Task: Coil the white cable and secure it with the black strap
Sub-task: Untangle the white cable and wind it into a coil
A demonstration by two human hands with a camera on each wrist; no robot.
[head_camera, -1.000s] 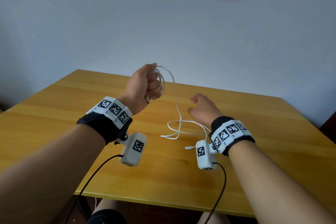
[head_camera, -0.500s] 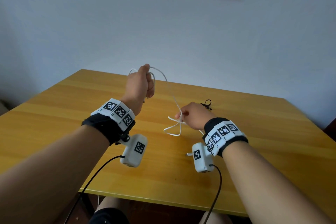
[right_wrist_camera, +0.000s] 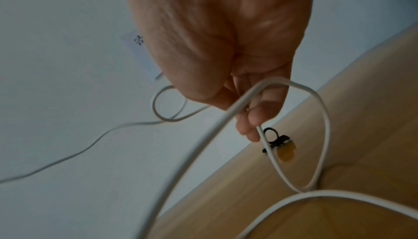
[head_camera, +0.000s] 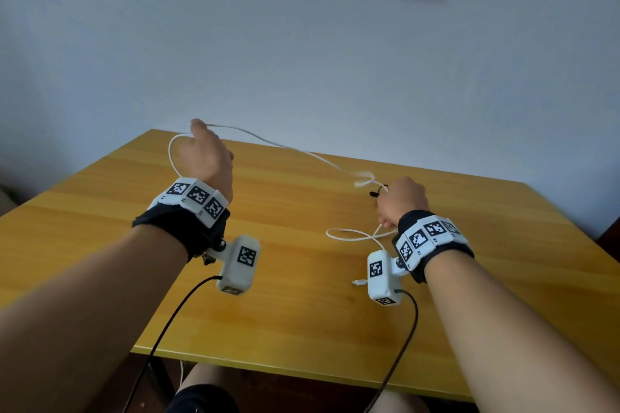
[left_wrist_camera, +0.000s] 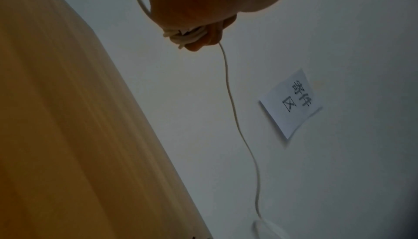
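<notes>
The left hand [head_camera: 206, 157] is raised at the far left, fingers curled round a small bunch of white cable [head_camera: 281, 144] loops; the right hand [head_camera: 402, 199] pinches the cable further along, low over the desk [head_camera: 302, 312]. Between them the cable runs left to right, its plug end [head_camera: 359, 283] trailing near. Slack could kink or snag. The black strap [head_camera: 377, 192] lies just beyond the right hand
</notes>
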